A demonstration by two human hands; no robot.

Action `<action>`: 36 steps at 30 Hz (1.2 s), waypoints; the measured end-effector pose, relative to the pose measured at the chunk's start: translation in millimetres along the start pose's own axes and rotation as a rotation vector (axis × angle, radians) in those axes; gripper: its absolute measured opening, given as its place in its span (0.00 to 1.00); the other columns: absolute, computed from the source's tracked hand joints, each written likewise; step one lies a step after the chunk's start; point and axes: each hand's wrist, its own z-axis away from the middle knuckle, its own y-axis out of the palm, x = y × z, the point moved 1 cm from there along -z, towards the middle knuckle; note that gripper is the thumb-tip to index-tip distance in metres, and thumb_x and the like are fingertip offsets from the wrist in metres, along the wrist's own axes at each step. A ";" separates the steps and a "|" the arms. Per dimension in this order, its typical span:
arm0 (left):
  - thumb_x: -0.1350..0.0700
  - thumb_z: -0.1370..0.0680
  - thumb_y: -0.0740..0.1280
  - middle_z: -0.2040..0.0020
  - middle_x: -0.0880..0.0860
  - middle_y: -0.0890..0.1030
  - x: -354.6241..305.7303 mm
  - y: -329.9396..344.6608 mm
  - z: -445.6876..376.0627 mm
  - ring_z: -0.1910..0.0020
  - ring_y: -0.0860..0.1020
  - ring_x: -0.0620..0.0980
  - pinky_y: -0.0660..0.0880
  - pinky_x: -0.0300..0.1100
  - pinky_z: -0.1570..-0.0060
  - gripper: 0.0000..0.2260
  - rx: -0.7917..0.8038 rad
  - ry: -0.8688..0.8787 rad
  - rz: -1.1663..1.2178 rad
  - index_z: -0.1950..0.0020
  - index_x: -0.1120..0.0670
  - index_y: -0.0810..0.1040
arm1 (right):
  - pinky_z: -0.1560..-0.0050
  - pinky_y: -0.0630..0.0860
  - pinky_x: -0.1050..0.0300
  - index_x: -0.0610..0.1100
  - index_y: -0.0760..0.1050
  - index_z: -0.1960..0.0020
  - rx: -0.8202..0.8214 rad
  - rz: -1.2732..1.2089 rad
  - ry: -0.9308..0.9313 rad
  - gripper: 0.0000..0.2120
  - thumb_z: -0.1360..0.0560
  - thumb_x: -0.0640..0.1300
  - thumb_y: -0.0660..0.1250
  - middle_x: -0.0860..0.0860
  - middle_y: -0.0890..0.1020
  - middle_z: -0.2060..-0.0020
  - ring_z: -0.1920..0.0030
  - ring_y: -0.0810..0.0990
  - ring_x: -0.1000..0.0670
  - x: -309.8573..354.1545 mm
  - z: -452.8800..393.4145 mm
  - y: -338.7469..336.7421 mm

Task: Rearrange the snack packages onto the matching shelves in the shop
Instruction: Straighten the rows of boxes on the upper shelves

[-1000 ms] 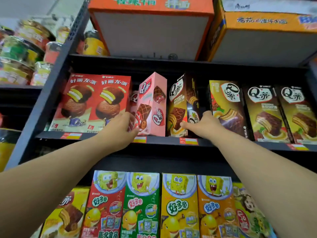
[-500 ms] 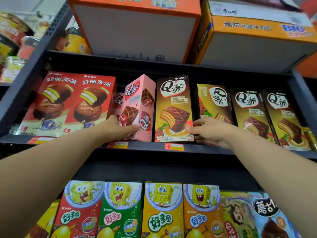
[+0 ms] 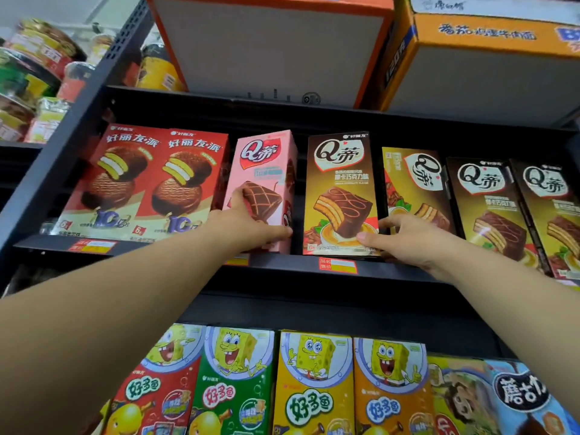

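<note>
On the middle shelf (image 3: 282,266) a pink Q cake box (image 3: 266,164) stands upright, facing front. My left hand (image 3: 248,226) grips its lower part, thumb on the front face and fingers along the lower right edge. Right beside it stands a brown Q cake box (image 3: 340,183), also facing front. My right hand (image 3: 405,238) holds its lower right corner, thumb on the front and fingers behind the side. A narrow gap separates the two boxes.
Two red pie boxes (image 3: 141,183) stand left of the pink box. More brown-yellow Q boxes (image 3: 483,199) fill the shelf to the right, the nearest one tilted. Large orange cartons (image 3: 273,42) sit on the shelf above. Cartoon snack boxes (image 3: 314,387) line the shelf below.
The pink box has turned from an angled stance to face front. The brown box was turned face-front too, and my right hand now holds its lower right corner.
</note>
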 end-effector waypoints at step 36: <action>0.27 0.41 0.69 0.36 0.65 0.67 1.4 8.3 19.0 0.35 0.66 0.63 0.70 0.53 0.42 0.54 -0.162 -0.007 -0.253 0.26 0.54 0.51 | 0.45 0.74 0.48 0.54 0.37 0.24 -0.212 0.408 0.110 0.56 0.36 0.64 0.72 0.40 0.49 0.30 0.36 0.68 0.33 36.6 -5.5 66.9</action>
